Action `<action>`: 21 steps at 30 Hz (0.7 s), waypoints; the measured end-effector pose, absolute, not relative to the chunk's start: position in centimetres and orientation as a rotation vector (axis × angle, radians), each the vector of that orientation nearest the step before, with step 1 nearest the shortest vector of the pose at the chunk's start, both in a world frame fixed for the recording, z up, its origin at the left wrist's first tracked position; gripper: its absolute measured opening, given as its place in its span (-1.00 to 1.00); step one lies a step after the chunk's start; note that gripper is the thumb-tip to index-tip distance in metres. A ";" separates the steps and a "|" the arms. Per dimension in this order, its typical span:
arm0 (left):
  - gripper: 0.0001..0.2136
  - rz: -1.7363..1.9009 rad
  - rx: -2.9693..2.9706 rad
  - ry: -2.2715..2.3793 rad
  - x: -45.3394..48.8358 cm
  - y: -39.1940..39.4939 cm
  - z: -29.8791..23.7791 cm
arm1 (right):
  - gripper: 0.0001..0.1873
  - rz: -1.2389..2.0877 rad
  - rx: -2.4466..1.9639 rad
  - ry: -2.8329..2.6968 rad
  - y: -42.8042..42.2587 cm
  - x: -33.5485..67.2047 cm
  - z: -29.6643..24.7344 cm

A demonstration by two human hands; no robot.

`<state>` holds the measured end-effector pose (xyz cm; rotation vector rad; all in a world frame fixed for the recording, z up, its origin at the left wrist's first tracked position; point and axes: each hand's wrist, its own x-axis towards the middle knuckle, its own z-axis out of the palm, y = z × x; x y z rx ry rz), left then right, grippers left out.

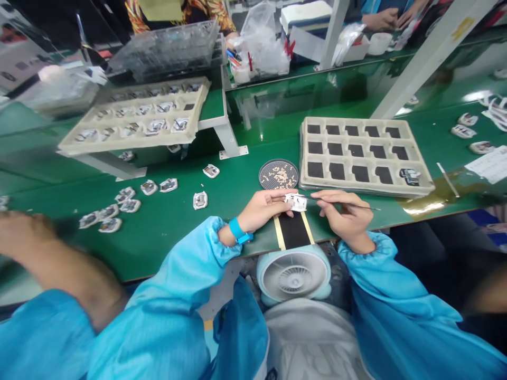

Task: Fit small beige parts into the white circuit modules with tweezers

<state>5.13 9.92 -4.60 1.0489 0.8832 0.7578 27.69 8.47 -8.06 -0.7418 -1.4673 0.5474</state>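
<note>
Head view. We record our left hand (269,207) with fingers and thumb closed on one side of a small white, squarish plastic housing (293,202). The housing is above the near edge of the glossy green work surface (237,211), over the far end of a flat black strip edged with pale yellow tape (295,231). Our right hand (346,214) pinches a thin, dark, pointed tool (360,206) between thumb and fingers; the tool's tip is at the right side of the housing, though we cannot tell whether it touches.

Just beyond the left hand we note a round, dark grey, perforated dish (266,182) bearing many small beige pieces (282,173). Just beside it, to the right, stands a pale beige compartment tray (352,186), its compartments showing black pads; the near right one contains a black-and-white part (410,177).

To the left we find scattered white housings with grey insides (200,200), some touching one another. Beyond them, a second pale beige tray (130,145), loaded with similar parts, rests on a raised white-legged stand (227,138). At the far left we log a co-worker's bare forearm (59,264), blurred. Below the table edge is a round, light blue fan (293,277).
</note>
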 end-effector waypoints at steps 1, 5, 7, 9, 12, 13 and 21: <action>-0.45 0.761 1.055 0.881 5.1 9.9 -4.6 | -0.88 0.566 -0.757 -1.439 8.4 27.6 -7.9; -0.43 0.738 1.072 0.893 5.1 9.9 -4.8 | -0.87 0.696 -0.881 -1.334 8.2 27.7 -7.0; -0.41 0.734 1.069 0.896 5.1 9.9 -5.0 | -0.87 0.733 -0.906 -1.296 8.3 27.8 -6.7; -0.41 0.741 1.063 0.897 5.1 10.0 -5.2 | -0.88 0.733 -0.905 -1.278 8.3 27.7 -6.7; -0.43 0.788 1.055 0.907 5.1 10.2 -5.4 | -0.88 0.708 -0.908 -1.254 8.5 27.4 -6.9; -0.45 0.806 1.050 0.911 5.0 10.2 -5.5 | -0.87 0.692 -0.912 -1.238 8.6 27.4 -7.0; -0.55 0.853 1.024 0.940 4.5 10.2 -5.3 | -0.65 0.347 -1.024 -1.078 10.8 35.3 -3.1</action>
